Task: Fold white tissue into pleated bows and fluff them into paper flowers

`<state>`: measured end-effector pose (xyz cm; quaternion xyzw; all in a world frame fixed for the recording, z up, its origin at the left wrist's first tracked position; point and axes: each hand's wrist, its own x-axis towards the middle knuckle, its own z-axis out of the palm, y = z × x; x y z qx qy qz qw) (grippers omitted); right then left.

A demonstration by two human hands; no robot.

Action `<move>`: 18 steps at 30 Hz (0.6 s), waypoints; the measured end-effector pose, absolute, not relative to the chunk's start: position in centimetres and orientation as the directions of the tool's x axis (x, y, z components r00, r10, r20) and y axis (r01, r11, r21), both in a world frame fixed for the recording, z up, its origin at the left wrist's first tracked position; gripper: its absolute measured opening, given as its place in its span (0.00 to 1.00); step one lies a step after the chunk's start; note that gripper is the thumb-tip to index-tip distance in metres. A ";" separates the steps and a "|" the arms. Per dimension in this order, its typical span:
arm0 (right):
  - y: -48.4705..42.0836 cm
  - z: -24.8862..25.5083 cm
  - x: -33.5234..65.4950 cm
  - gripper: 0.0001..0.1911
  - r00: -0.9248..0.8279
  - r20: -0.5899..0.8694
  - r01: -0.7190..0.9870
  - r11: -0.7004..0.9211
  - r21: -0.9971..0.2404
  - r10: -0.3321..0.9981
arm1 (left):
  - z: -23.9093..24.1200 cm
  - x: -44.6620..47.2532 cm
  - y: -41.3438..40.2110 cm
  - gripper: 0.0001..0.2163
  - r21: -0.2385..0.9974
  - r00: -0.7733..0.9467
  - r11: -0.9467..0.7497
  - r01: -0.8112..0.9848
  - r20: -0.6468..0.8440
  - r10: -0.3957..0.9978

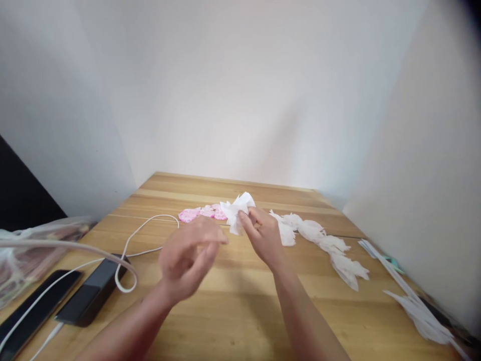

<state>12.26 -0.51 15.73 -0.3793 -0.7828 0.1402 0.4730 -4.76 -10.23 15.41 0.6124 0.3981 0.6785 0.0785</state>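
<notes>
My right hand (pixel 263 233) is closed, thumb and fingers pinching a ruffled white tissue paper flower (pixel 237 213) above the middle of the table. Just left of it hovers my left hand (pixel 193 255), fingers bent and slightly blurred, with a gap between thumb and fingers and nothing visible in it. Behind the hands, pink-and-white paper pieces (pixel 201 213) lie flat on the wood. To the right of my right hand, several white paper pieces (pixel 311 230) with frayed ends are spread in a row.
On the wooden table (pixel 225 321), a phone (pixel 37 306) and a dark box-shaped device (pixel 92 293) sit at the left with a looping white cable (pixel 128 245). Clear plastic wrapping (pixel 33 250) lies behind them. White sticks (pixel 394 273) and fringed white paper (pixel 419 316) line the right edge.
</notes>
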 end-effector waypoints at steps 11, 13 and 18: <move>-0.1 14.1 11.8 0.10 -0.391 0.672 0.532 0.750 -0.393 0.629 | 11.8 -5.5 -3.2 0.18 0.590 0.043 -0.452 0.669 0.576 0.816; -0.1 13.9 11.6 0.08 -0.387 0.682 0.526 0.756 -0.390 0.621 | 12.1 -5.2 -2.7 0.15 0.594 0.009 -0.399 0.699 0.550 0.835; 0.1 14.0 11.3 0.07 -0.308 0.687 0.510 0.724 -0.464 0.658 | 13.1 -4.0 -1.5 0.13 0.575 -0.022 -0.387 0.721 0.577 0.817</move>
